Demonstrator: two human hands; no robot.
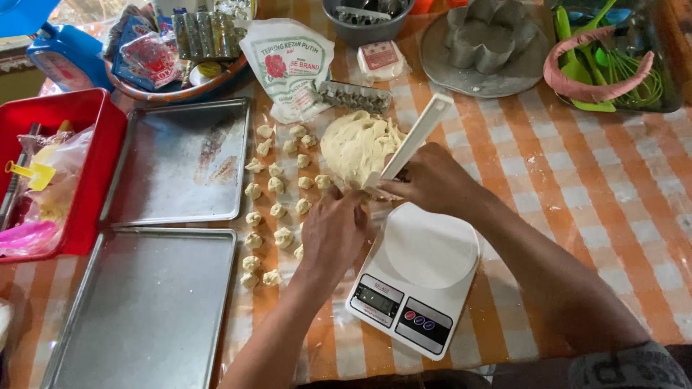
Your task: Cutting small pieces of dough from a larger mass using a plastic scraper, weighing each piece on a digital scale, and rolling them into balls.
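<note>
Portioning dough (358, 146) into small pieces beside a white kitchen scale (417, 277). Right hand (435, 179), just above the scale, clenched around a white plastic scraper (414, 137) whose blade slants up and away from the scale, lower edge meeting the near rim of the dough mound. Left hand (333, 232), touching the scale's left side, fingers curled at the scraper's lower tip, apparently pinching off a bit; cannot tell whether anything sits inside that grip.

Best done, by judgement: cutting cleanly with the scraper edge rather than tearing, keeping each bit close in size to the dough pieces (277, 204) already lined up in rows left of the scale, and checking doubtful ones on the scale's round platform.

Two bare metal trays (169, 216) further left of the scale, well apart from both hands.

Hard to make out: the cut itself, hidden behind the left-hand knuckles; the scale's display too small to tell; the red basket (86, 144) at the far left cut off by the frame; the worktop (591, 187) beyond the scale crowded, with moulds and green utensils only partly in view.
</note>
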